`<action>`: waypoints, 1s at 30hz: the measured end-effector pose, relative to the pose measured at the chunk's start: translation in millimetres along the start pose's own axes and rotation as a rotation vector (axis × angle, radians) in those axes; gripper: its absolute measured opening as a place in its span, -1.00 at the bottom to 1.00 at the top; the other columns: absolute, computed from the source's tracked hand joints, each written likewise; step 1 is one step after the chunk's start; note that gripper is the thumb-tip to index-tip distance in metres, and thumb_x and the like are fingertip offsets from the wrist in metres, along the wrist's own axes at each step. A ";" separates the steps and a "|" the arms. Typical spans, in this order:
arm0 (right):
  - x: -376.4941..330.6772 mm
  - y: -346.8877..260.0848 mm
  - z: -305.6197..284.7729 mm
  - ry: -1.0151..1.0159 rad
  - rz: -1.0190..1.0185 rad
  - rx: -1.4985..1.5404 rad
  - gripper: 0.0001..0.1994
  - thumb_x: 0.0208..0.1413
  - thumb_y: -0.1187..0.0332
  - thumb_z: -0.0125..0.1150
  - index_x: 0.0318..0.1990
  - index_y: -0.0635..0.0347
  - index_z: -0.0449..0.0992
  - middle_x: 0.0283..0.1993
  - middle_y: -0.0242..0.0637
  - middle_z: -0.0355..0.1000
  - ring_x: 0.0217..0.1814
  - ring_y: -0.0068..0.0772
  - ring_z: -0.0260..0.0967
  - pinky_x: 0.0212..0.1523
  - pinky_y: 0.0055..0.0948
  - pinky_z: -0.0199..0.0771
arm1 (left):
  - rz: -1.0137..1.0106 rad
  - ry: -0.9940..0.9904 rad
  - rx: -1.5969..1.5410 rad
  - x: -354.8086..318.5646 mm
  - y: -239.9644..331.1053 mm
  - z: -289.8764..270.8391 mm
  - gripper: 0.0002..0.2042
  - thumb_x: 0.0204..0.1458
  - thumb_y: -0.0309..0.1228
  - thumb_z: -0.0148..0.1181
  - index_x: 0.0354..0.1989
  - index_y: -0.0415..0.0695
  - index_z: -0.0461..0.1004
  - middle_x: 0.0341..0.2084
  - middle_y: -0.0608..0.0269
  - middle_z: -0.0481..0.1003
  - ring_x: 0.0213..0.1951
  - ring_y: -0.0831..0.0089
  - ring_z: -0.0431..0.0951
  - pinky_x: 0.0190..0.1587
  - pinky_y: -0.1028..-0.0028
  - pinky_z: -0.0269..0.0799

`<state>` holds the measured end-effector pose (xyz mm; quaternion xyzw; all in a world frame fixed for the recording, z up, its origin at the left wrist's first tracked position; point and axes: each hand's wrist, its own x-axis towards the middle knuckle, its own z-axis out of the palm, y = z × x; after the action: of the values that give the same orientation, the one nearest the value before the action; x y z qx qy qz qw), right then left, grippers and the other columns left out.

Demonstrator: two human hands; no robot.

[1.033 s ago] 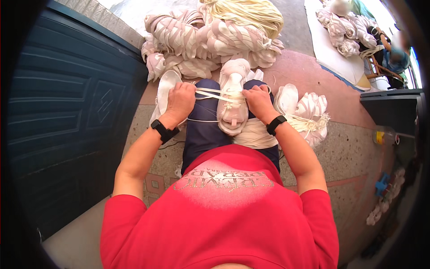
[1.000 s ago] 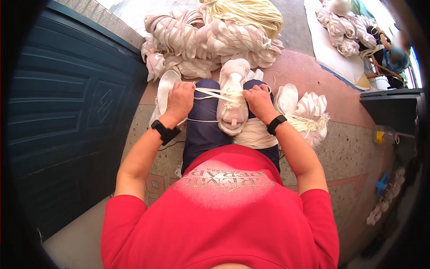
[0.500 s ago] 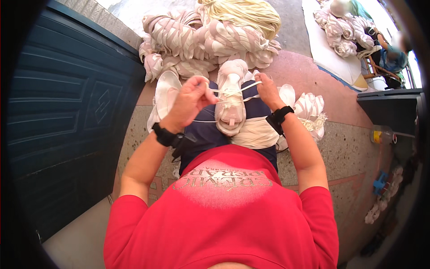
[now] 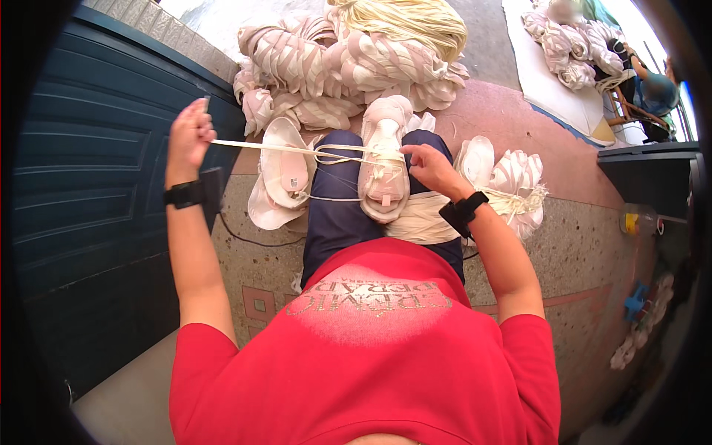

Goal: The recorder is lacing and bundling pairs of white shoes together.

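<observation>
The left hand (image 4: 189,137) is raised out to the person's left, in front of the dark blue panelled door (image 4: 81,163), with its fingers closed around the end of a cream cord (image 4: 297,150). The cord runs taut from that fist across to a pale pink-and-white bundle of folded cloth (image 4: 383,167) that lies on the person's lap, over the dark blue trousers (image 4: 337,219).

The right hand (image 4: 432,167) rests against the right side of that bundle, fingers curled where the cord reaches it (whether they pinch the cord or only press on the cloth cannot be told). Each wrist carries 1 black band.

Just left of the lap lies a white shoe-shaped insole piece (image 4: 285,174), on the speckled floor (image 4: 586,245). To the right sits another tied bundle of whitish cloth (image 4: 512,185), with straw-coloured strands at its edge. Ahead of the knees is a heap of similar wrapped bundles (image 4: 348,67), topped by a skein of pale yellow fibre (image 4: 411,22). The person wears a red shirt (image 4: 371,363).
</observation>
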<state>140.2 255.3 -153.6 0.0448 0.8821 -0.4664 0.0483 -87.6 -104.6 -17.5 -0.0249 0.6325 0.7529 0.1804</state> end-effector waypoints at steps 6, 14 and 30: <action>-29.1 -16.9 14.8 -0.101 -0.064 -0.029 -0.86 -0.15 0.41 0.09 -0.39 0.22 0.48 -0.43 -0.11 0.34 -0.33 -0.12 0.32 -0.30 -0.30 0.31 | -0.237 -0.449 0.802 -1.8 -123.2 114.0 -0.53 -0.24 -0.38 0.25 -0.10 -0.27 0.33 -0.62 0.44 0.32 -0.68 0.73 0.18 -0.68 0.66 0.05; -33.3 -21.6 20.4 0.188 0.046 -0.023 -0.87 -0.12 0.38 0.10 -0.46 0.24 0.39 -0.41 -0.13 0.32 -0.28 -0.09 0.25 -0.27 -0.26 0.26 | -0.288 -0.740 1.149 5.3 -163.6 165.1 -0.69 -0.24 -0.31 0.25 -0.37 -0.29 0.45 -0.70 0.35 0.38 -0.71 0.66 0.24 -0.69 0.60 0.09; -30.6 0.9 11.1 0.048 0.025 -0.359 -0.94 -0.18 0.59 -0.08 -0.47 0.33 0.28 -0.43 0.08 0.33 -0.28 0.09 0.29 -0.29 -0.09 0.29 | -0.839 -0.605 0.012 -14.7 -132.3 149.8 -0.80 0.04 -0.32 -0.02 -0.57 -0.12 0.29 -0.88 0.60 -0.01 -0.84 0.76 -0.08 -0.80 0.68 -0.18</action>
<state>171.1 245.6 -156.7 0.0575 0.9514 -0.2997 0.0402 -5.2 53.7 -108.7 -0.0566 0.4921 0.5854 0.6418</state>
